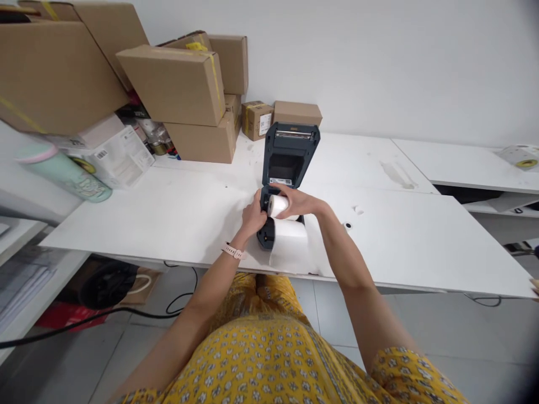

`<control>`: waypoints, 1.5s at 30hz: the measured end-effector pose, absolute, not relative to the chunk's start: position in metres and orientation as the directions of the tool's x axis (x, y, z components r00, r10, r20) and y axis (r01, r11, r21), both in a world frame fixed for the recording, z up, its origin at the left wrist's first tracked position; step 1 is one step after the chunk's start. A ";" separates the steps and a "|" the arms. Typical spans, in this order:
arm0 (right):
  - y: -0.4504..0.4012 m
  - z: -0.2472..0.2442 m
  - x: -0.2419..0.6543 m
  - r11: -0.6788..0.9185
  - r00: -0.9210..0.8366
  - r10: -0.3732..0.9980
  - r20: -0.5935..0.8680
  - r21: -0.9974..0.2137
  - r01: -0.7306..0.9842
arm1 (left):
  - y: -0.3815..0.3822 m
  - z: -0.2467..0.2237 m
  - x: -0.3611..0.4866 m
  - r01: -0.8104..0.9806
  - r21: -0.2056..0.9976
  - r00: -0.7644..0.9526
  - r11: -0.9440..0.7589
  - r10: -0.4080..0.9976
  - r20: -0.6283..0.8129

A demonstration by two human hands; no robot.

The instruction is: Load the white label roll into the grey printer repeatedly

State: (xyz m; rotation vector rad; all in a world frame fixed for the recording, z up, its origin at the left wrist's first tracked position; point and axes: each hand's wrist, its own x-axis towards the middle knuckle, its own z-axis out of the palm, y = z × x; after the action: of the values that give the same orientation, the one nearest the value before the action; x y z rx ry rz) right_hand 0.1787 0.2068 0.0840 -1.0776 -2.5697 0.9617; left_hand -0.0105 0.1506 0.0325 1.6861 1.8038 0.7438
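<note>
Holding the white roll (277, 207) crosswise in the right hand (298, 201), in or just over the open printer (286, 167); touching the printer's left side with the left hand (253, 215), not clearly gripping, beside the roll's left end.

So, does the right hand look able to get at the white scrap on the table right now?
Probably yes: nothing seems to stand between the right hand and the white scrap, which lies on the table to its right. That hand would likely have to release the white roll first.

The right fingers (300, 202) partly hide the white roll (277, 206); a big carton (54, 73) is cropped at left.
</note>
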 end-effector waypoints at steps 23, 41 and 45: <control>0.159 0.032 0.366 0.119 -0.218 0.975 0.042 -0.928 0.352 | 0.145 0.032 -0.005 0.760 0.645 -0.098 0.079 0.995 -0.008; 0.130 0.111 0.242 0.497 -0.573 0.794 0.205 -0.760 0.418 | 0.146 0.000 -0.005 0.206 0.969 -0.275 0.138 0.958 -0.078; 0.163 0.098 0.175 0.594 -0.635 0.771 -0.052 -0.299 0.747 | 0.145 -0.003 -0.006 0.161 0.978 -0.274 0.131 0.958 -0.084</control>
State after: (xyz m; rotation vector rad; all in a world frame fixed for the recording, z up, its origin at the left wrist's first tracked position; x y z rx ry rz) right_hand 0.1754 0.1625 0.0981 -1.3025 -2.7302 0.4530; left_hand -0.0056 0.1449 -0.0026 1.1162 1.5911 1.2293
